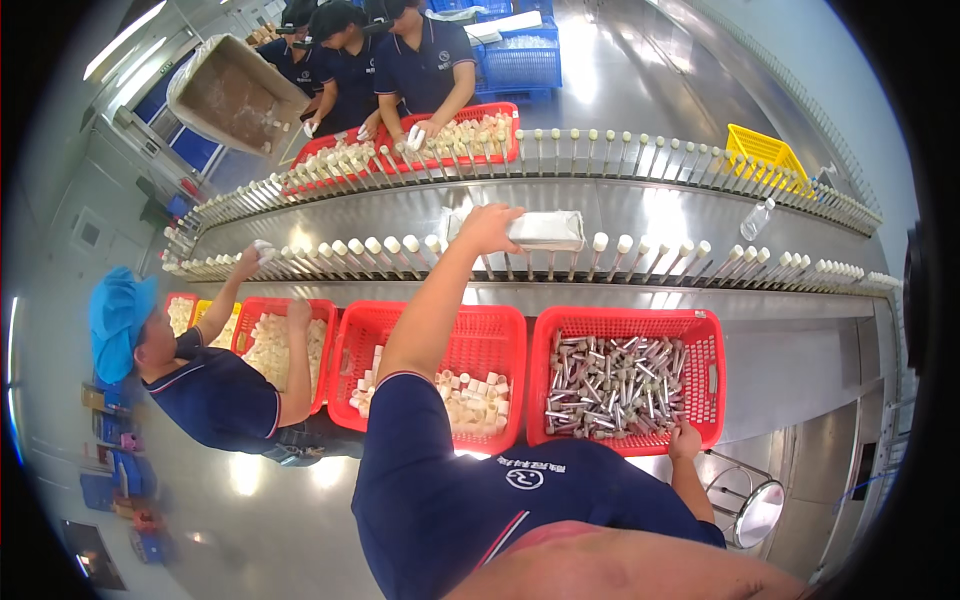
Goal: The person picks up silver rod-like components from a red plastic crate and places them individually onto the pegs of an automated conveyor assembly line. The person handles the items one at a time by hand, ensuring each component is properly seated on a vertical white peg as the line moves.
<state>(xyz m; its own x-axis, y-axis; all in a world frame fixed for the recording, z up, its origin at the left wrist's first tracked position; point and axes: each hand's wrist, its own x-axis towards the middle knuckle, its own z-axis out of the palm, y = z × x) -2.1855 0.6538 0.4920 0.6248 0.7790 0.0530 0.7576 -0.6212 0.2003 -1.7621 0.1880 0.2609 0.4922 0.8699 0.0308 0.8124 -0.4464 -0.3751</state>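
Observation:
My left arm reaches across the near line of white-capped metal pegs. There my left hand (487, 230) is closed over a white oblong packet (552, 231) lying behind the pegs; the packet shows on both sides of the hand. My right hand (684, 440) has its fingers curled on the near right corner of a red basket (711, 385). Loose metal rods (615, 385) with pale ends fill that basket. To its left stands another red basket (490, 345) with a layer of short white cylinders (475, 400), partly hidden by my left arm.
A co-worker in a blue cap (122, 320) works at my left beside more baskets. Several people stand across the looped peg line (600, 150) at red baskets of white pieces. A clear bottle (757, 218) and yellow basket (765, 152) are far right; a round stool (758, 512) stands near right.

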